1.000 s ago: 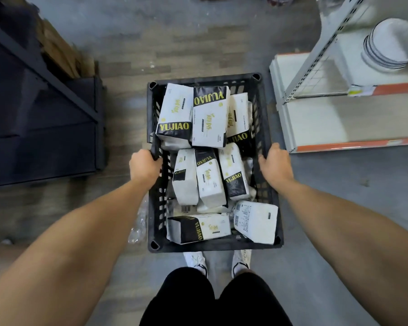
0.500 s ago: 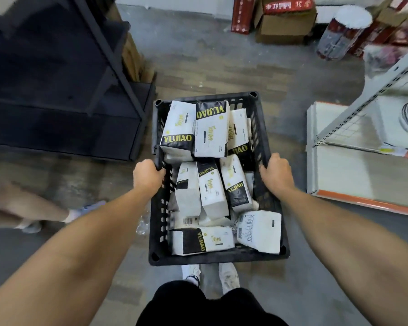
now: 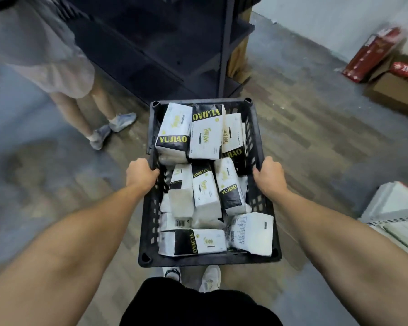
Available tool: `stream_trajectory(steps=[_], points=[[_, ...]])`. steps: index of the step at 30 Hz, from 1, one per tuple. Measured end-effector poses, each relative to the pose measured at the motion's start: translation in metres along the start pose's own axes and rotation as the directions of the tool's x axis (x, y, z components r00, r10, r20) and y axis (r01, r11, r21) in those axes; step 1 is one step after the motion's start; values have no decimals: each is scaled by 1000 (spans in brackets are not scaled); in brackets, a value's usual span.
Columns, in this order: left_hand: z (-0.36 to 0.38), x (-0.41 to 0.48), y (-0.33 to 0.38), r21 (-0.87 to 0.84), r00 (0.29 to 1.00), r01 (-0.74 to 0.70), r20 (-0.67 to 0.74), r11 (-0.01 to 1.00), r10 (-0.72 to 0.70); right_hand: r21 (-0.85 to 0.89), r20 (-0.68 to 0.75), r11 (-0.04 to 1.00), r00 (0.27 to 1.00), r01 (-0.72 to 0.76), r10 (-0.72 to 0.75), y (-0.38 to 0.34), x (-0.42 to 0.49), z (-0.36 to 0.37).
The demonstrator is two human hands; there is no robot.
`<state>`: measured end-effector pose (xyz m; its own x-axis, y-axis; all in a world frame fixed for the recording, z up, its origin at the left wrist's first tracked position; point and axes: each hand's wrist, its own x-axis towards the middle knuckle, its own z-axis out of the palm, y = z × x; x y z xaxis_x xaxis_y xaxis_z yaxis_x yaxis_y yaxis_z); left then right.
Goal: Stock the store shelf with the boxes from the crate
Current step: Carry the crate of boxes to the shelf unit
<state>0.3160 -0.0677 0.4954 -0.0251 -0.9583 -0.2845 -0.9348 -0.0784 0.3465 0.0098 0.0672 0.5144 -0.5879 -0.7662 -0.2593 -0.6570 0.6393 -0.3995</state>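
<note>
Crate: a black slatted plastic crate is held level in front of the person's body. Its long side runs away from the camera, and its near end is above their white shoes.
Left hand: the left hand grips the crate's left rim about midway along, fingers curled over the edge.
Right hand: the right hand grips the right rim opposite it, fingers wrapped over the edge in the same way.
Boxes: white and black rectangular boxes with yellow "YUJIAO" lettering lie loosely heaped inside the crate. Three lean side by side at the far end, three more sit in the middle, and two lie flat at the near end.
Dark shelf: a tall dark metal shelf unit stands just beyond the crate's far end.
White shelf: the corner of a white store shelf shows at the lower right, apart from the crate.
Other person: bare legs in pale shorts and grey shoes stand at the left, beside the dark shelf.
Background: a brown cardboard box and red packages sit on the floor at the far right, near the wall.
Floor: grey, with a wood-patterned strip.
</note>
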Motion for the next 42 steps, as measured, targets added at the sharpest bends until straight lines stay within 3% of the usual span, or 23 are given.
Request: stream_trajectory(steps=[7,18,31,38,42], points=[[-32,-29,-106,-46,978,202,-50,978,-204,-57,116,977,974,205,-197,-87,-14,47],[-98,-85,-282,-208,861,477,-83,854,-502,-84,257,899,881,429,-397,-243,-93,138],[-196,-116,-466,-317,764,578,-111,752,-635,-75,318,782,758,619,-569,-435,-187,229],[-242,-96,-532,-325,716,620,-138,714,-684,-55,354,720,688,692,-634,-534,-198,270],[-258,-66,-570,-349,655,669,-139,656,-743,-53,390,687,648,725,-654,-589,-184,302]])
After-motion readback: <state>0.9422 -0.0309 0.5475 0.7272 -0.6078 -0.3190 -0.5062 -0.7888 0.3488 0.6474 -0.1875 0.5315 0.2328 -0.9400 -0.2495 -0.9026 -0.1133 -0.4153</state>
